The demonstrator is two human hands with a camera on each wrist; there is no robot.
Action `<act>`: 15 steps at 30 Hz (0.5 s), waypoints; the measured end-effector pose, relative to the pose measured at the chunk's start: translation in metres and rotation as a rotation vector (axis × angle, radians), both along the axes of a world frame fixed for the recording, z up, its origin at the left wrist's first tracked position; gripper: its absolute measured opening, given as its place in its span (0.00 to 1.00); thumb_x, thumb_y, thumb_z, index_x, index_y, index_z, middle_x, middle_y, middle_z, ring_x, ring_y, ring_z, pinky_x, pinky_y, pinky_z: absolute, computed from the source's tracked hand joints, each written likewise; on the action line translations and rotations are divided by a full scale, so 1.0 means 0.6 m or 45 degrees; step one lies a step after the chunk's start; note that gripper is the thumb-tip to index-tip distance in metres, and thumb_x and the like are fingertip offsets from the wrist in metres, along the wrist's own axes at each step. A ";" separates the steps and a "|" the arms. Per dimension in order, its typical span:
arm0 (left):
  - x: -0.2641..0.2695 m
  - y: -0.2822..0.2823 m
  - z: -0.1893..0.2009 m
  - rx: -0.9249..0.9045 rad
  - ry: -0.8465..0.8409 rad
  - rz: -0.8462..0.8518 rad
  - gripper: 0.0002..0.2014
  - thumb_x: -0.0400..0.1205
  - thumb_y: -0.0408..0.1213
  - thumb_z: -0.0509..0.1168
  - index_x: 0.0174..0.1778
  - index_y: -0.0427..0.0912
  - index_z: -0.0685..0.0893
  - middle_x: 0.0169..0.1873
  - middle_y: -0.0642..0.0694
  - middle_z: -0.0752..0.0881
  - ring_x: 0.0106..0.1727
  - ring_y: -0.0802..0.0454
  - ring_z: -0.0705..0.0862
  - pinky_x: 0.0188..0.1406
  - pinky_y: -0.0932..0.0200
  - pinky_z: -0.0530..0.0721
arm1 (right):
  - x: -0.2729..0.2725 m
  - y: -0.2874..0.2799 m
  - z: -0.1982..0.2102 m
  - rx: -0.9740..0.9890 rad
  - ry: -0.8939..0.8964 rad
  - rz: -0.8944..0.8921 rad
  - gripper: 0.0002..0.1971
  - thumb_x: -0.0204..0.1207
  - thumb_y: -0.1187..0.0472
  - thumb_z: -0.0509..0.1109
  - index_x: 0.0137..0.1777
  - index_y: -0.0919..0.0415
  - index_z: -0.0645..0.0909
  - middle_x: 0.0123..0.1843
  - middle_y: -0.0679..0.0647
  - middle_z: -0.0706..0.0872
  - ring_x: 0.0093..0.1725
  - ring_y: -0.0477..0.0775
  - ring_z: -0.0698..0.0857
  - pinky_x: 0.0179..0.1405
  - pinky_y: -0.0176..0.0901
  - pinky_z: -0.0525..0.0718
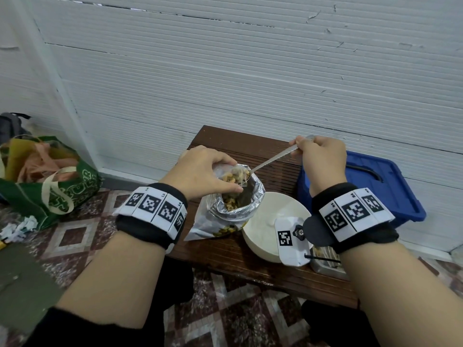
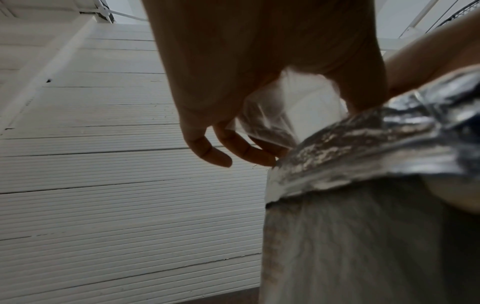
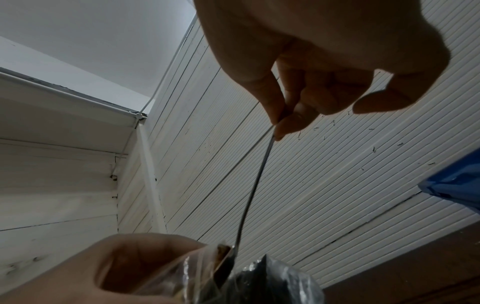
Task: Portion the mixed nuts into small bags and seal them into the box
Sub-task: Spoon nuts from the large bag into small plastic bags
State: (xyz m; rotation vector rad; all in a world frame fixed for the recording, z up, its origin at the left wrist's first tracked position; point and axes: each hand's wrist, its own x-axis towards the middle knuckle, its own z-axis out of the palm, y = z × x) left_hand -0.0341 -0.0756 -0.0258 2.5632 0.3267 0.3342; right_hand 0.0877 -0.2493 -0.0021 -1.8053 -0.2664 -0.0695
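Note:
A big foil nut pouch (image 1: 233,211) stands open on the dark wooden table (image 1: 250,261), with mixed nuts showing inside. My left hand (image 1: 203,171) holds a small clear bag (image 1: 231,172) by its mouth just over the pouch opening; the bag (image 2: 270,121) hangs between the fingers and the foil rim (image 2: 363,148). My right hand (image 1: 322,156) pinches the handle end of a long metal spoon (image 1: 273,160). Its bowl, loaded with nuts, sits at the clear bag's mouth. In the right wrist view the spoon (image 3: 255,185) slants down into the bag (image 3: 182,273).
A white bowl (image 1: 275,219) stands right of the pouch, and a metal tin (image 1: 325,261) holding nuts lies by my right wrist. A blue plastic box (image 1: 380,186) sits at the table's right end. A green tote bag (image 1: 50,181) rests on the floor at left.

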 end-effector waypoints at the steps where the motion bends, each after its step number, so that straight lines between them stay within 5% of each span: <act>1: 0.000 0.000 0.000 0.000 -0.009 0.001 0.27 0.63 0.60 0.78 0.56 0.57 0.87 0.47 0.60 0.84 0.58 0.55 0.79 0.66 0.46 0.76 | 0.000 0.000 0.001 0.007 0.003 -0.001 0.18 0.80 0.63 0.66 0.28 0.54 0.84 0.30 0.48 0.85 0.36 0.43 0.82 0.48 0.40 0.77; 5: 0.002 -0.005 -0.001 -0.006 -0.069 -0.004 0.25 0.64 0.62 0.77 0.54 0.58 0.87 0.46 0.62 0.85 0.58 0.56 0.80 0.66 0.44 0.75 | -0.003 0.002 0.003 0.029 0.027 0.012 0.16 0.81 0.62 0.66 0.30 0.54 0.85 0.31 0.48 0.86 0.34 0.43 0.81 0.48 0.43 0.79; 15: 0.006 -0.018 -0.005 -0.116 -0.327 -0.022 0.18 0.62 0.71 0.68 0.42 0.68 0.82 0.41 0.67 0.86 0.51 0.64 0.83 0.63 0.44 0.79 | -0.020 0.003 0.026 0.174 -0.047 0.099 0.19 0.81 0.62 0.66 0.27 0.56 0.82 0.40 0.44 0.89 0.52 0.44 0.86 0.63 0.44 0.79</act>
